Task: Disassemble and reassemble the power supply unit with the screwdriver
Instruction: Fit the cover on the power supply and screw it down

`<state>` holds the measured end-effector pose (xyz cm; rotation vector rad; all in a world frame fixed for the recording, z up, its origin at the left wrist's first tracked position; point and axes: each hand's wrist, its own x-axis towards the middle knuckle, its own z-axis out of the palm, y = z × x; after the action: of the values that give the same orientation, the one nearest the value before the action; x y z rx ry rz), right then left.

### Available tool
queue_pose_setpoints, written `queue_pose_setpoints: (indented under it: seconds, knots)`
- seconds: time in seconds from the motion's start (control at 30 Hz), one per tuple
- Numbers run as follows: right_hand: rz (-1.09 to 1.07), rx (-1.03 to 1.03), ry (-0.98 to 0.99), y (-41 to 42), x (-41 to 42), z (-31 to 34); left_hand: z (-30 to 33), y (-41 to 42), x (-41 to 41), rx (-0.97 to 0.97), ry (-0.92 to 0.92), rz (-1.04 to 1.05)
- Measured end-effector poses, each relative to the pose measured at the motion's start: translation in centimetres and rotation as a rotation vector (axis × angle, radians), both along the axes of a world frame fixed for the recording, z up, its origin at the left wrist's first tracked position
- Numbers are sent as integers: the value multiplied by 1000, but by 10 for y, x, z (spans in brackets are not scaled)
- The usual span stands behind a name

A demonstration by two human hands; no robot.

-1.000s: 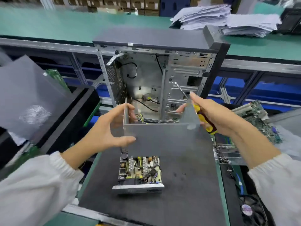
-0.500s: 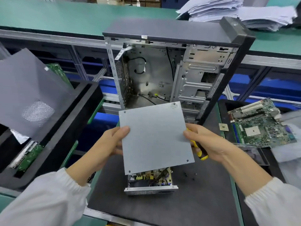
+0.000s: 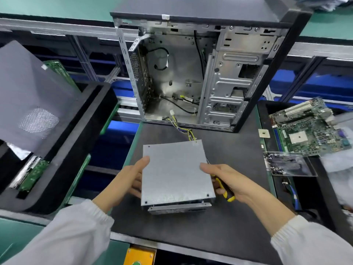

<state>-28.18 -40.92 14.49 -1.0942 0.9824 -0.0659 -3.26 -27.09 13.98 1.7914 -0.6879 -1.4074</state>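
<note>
In the head view, the power supply unit [image 3: 176, 188] is sitting near the middle of the dark mat [image 3: 191, 226], with its grey cover [image 3: 174, 171] lying flat on top and its front edge overhanging the base a little at six o'clock. The left hand [image 3: 128, 180] is holding the cover's nine o'clock edge, thumb lying on the top face and fingers curling under the side. The right hand [image 3: 227, 180] is holding the three o'clock edge, thumb on top, while its curled fingers are also keeping the yellow-and-black screwdriver [image 3: 224, 190] tucked in the palm; the tip is hidden. A bundle of yellow and black wires [image 3: 183, 129] is running from the unit's far corner at twelve o'clock into the open computer case [image 3: 200, 73] standing behind. A circuit board [image 3: 309, 131] and a clear tray of screws [image 3: 286, 163] are lying at two to three o'clock, well apart from the unit. The cover looks to be seated but not yet fastened. Its long axis is running from six to twelve o'clock, squarely between the two hands, and the corner screw holes at five and seven o'clock are lying nearest; the right hand, already carrying the tool, seems better placed to start there.
</note>
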Motion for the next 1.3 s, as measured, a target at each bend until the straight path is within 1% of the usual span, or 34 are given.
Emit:
queue_pose_setpoints:
  seconds: [0.17,0.23,0.27,0.3,0.37,0.4,0.43,0.47,0.53,0.6,0.63,0.67,0.73,0.8,0.87,0.97,1.1,1.17,1.23,1.27,1.3]
  knots:
    - [10,11,32,5,-4,-19,-23,2,-9,29,3,2]
    - [20,4,46,6,-5,-21,-27,1,-13,26,10,49]
    - [32,-20,67,6,-6,-21,-28,0,-12,8,-36,70]
    - [43,-85,111,5,-7,-19,-27,0,-9,-14,-167,33]
    - [22,-351,258,2,-12,-14,-22,1,2,-9,-612,-153]
    - [-21,-488,301,0,-14,-14,-21,2,6,-22,-764,-206]
    - [-77,-581,283,-1,-16,-15,-20,2,7,-64,-813,-225]
    - [-135,-630,216,-1,-15,-17,-19,1,6,-128,-763,-203]
    - [-197,-637,70,-2,-7,-17,-19,-7,-5,-222,-520,-51]
    - [-174,-605,-1,0,8,-17,-21,-14,-22,-258,-326,56]
    - [-148,-587,-15,3,14,-19,-24,-15,-29,-271,-261,99]
    - [-130,-569,-33,7,18,-22,-28,-14,-36,-293,-237,136]
    - [-140,-538,-97,15,21,-30,-36,-11,-42,-347,-266,173]
    - [-177,-511,-146,19,21,-34,-38,-11,-42,-357,-262,172]
    - [-212,-502,-149,19,20,-35,-40,-12,-42,-354,-269,165]
    - [-206,-533,-135,23,21,-37,-41,-8,-42,-406,-288,154]
    - [-200,-527,-148,24,20,-37,-44,-5,-43,-423,-224,177]
    - [-175,-612,-81,22,20,-35,-41,-5,-40,-444,-331,148]
    - [-173,-711,0,18,20,-36,-34,-3,-35,-496,-491,45]
    - [-184,-721,12,16,21,-36,-29,-1,-33,-531,-585,-68]
    - [-201,-703,3,15,22,-35,-24,0,-32,-559,-702,-227]
